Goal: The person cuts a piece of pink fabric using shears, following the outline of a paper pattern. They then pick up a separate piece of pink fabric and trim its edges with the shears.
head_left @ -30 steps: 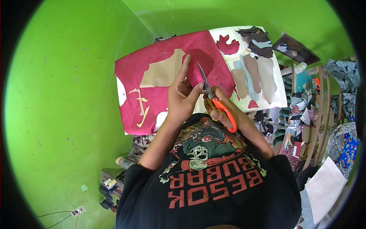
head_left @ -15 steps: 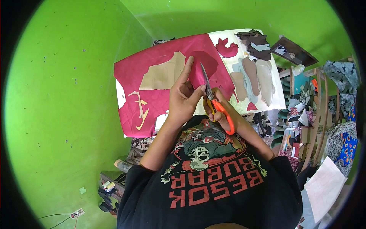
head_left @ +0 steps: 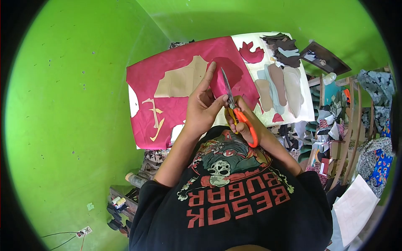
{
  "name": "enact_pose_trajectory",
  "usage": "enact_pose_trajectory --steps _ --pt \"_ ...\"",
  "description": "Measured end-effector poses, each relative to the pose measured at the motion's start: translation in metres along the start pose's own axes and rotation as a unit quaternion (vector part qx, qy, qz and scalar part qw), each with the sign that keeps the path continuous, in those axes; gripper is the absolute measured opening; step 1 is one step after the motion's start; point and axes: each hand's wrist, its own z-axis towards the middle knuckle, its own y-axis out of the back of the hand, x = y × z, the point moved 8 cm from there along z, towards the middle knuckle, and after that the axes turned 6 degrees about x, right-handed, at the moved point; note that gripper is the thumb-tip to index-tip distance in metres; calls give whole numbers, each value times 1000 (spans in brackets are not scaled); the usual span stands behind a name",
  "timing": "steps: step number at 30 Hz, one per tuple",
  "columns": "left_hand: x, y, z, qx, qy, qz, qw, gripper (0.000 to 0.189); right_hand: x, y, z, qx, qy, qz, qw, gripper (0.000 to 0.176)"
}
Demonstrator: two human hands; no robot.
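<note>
- Scissors [head_left: 240, 115] in the head view lie in the right hand [head_left: 241, 128], blades pointing away from the body alongside a lifted red piece [head_left: 217, 83]; how wide the blades part is hard to tell
- The right hand is curled closed on the orange-and-yellow handles, its thumb bent over them
- The left hand [head_left: 203, 108] is partly closed: its thumb and bent fingers appear to grip the red piece, while the index finger reaches up along its left edge; the thumb tip is just beside the blades
- The step in hand looks like scissor work on that red piece, above the table surface; the next snip would call for a steady left grip, the material held taut and the thumb clear of the blades
- Beneath and around the hands spreads a large red sheet [head_left: 146, 79], with a tan sheet [head_left: 182, 79] flat on it near the left index finger and thin yellowish strips [head_left: 158, 133] nearer the body on the left
- To the right, a white board [head_left: 307, 92] bears long rounded pieces [head_left: 292, 90] side by side, a curved red scrap [head_left: 251, 54] near its far edge and a pile of dark pieces [head_left: 284, 44] by its far right corner
</note>
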Motion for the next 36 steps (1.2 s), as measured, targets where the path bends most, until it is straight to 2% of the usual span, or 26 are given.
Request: enact_pose_trajectory --steps 8,10,17,20,22,26,29,31,36 --pt "-8 -2 7 15 -9 4 1000 85 1 5 0 -4 10 -22 1000 101" --pt "-6 -2 8 16 -12 6 1000 85 3 2 -2 8 -13 29 999 100" --pt "-4 -2 10 32 9 -20 999 87 7 1 1 1 14 30 999 98" --pt "0 -2 11 37 -30 13 999 91 1 0 4 1 25 41 999 98" --pt "4 1 8 12 5 -47 999 95 -2 2 4 -8 18 21 1000 100" --pt "4 6 9 22 12 -7 1000 103 5 2 4 -2 -4 55 998 101" --pt "-7 4 10 17 3 -53 998 108 -1 8 3 -10 -19 22 1000 100" --pt "-7 4 11 27 14 -78 996 113 1 15 3 -37 9 -100 994 99" --pt "5 9 9 19 54 -71 996 113 8 13 5 -50 17 -39 998 100"
